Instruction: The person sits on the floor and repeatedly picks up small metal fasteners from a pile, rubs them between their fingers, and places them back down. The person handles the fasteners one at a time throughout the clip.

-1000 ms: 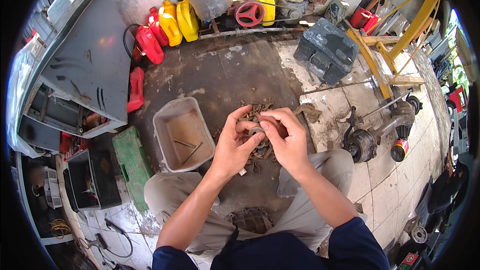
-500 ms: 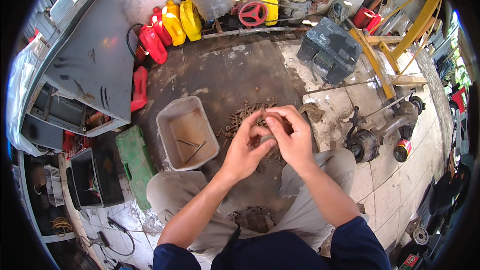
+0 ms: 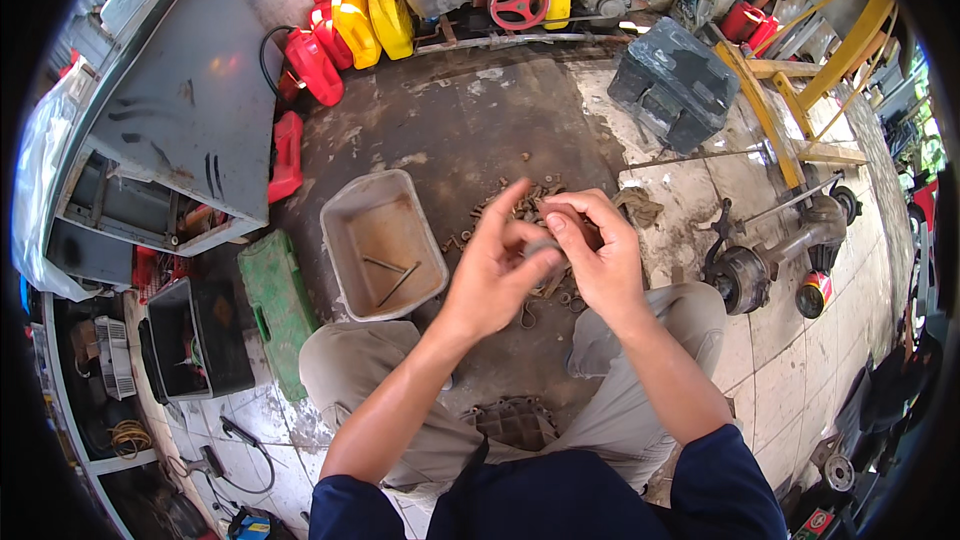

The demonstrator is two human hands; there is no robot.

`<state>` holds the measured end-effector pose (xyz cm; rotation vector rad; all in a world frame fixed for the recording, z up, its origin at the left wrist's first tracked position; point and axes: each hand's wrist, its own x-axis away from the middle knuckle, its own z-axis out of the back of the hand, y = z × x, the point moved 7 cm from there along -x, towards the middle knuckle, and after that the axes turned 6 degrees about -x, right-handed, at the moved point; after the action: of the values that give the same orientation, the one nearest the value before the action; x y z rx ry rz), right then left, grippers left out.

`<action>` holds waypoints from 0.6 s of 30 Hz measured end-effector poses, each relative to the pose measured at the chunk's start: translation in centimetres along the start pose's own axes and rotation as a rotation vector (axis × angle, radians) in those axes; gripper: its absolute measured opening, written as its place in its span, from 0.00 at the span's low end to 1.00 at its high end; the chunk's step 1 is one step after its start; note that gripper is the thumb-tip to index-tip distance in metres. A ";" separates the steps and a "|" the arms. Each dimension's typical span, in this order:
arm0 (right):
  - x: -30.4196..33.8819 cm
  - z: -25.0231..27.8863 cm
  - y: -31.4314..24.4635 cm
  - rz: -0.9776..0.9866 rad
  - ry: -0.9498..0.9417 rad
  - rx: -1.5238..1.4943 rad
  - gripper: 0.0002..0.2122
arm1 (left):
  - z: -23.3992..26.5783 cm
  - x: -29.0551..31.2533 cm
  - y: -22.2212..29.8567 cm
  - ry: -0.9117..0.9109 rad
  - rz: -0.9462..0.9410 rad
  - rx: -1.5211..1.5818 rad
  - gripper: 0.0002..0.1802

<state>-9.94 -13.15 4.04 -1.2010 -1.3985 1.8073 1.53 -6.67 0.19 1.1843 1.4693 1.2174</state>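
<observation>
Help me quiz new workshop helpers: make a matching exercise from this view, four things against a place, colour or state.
Things
1. Grey bin
2. Green case
3. Spoked wheel
4. Pile of small metal parts

Descriptions
A. Red
B. Partly hidden behind the left hand and right hand
C. Left of the bin
D. Two thin metal rods inside

Pairs: 1-D; 2-C; 3-A; 4-B

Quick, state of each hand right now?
Left hand: closed on a small grey piece, blurred.
Right hand: partly curled; whether it holds anything cannot be told.
</observation>
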 end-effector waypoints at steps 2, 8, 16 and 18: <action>-0.2 -0.1 -0.2 -0.024 0.001 -0.016 0.07 | -0.4 0.5 -0.2 -0.045 0.027 -0.010 0.47; -0.1 -0.4 -0.7 -0.005 -0.051 0.017 0.07 | 1.8 -0.4 2.0 0.050 0.027 -0.044 0.46; 0.1 -0.3 -0.5 -0.002 -0.072 -0.003 0.08 | 2.8 -0.5 2.0 0.105 0.001 -0.090 0.41; 0.0 -0.2 -0.5 0.019 -0.079 0.032 0.08 | 2.3 -0.2 2.0 0.078 -0.008 -0.164 0.40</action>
<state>-9.80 -12.90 4.55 -1.1418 -1.4010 1.9011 4.11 -6.38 1.78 1.0298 1.3997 1.3645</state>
